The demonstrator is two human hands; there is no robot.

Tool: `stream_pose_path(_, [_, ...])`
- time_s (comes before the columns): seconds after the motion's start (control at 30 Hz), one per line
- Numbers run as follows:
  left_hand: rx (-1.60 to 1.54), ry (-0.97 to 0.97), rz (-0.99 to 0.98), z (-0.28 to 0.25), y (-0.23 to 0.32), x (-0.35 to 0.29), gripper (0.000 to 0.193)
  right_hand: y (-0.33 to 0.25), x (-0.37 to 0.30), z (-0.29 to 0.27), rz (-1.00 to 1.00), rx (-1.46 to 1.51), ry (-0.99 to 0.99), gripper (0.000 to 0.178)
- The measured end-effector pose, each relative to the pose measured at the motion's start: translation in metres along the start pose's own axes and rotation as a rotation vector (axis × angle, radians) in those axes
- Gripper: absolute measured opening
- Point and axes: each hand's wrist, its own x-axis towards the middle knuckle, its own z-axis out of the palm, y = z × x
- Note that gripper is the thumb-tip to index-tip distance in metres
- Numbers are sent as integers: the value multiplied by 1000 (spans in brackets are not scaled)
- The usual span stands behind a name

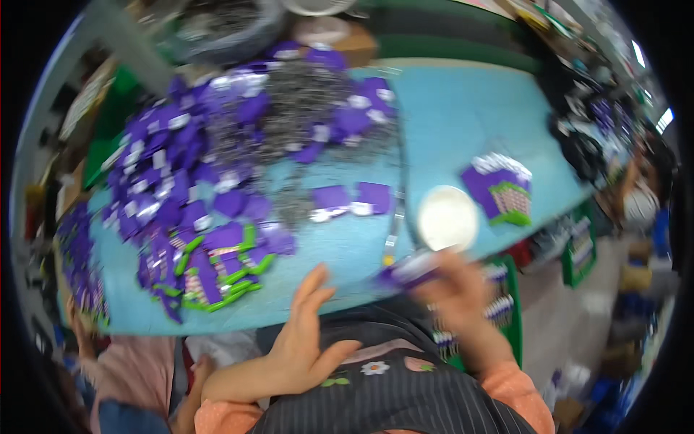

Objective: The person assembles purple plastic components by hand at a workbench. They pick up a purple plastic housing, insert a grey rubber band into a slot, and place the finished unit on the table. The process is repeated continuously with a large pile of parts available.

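Observation:
My left hand (309,340) is over the near edge of the blue table, fingers apart and holding nothing. In my right hand (457,288) is a purple packet (410,272) with a pale, shiny face, smeared by motion. Just beyond that hand stands a round cream-white tub or disc (448,218). Two purple pieces with white ends (331,201) lie side by side ahead of my hands. A fan of purple cards with green ends (504,189) rests on the right. More green-edged purple cards (217,267) are piled on the left.
A large heap of purple packets (166,159) covers the far left, beside a mound of thin dark pieces (296,108) too blurred to name. A strap or tape (395,231) crosses the table. Green crates (510,311) stand at right. Another person's pink-clad arm (137,369) is at lower left.

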Motion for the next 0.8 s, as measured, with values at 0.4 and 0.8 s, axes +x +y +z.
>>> stream_pose_path(0.4, [956, 618, -290, -203, -128, 59, 41, 82, 52, -99, -52, -1133, 327, 16])
stream_pose_path(0.8, [-405, 422, -324, -138, -76, 33, 31, -21, 31, 50, -130, -345, -160, 61])
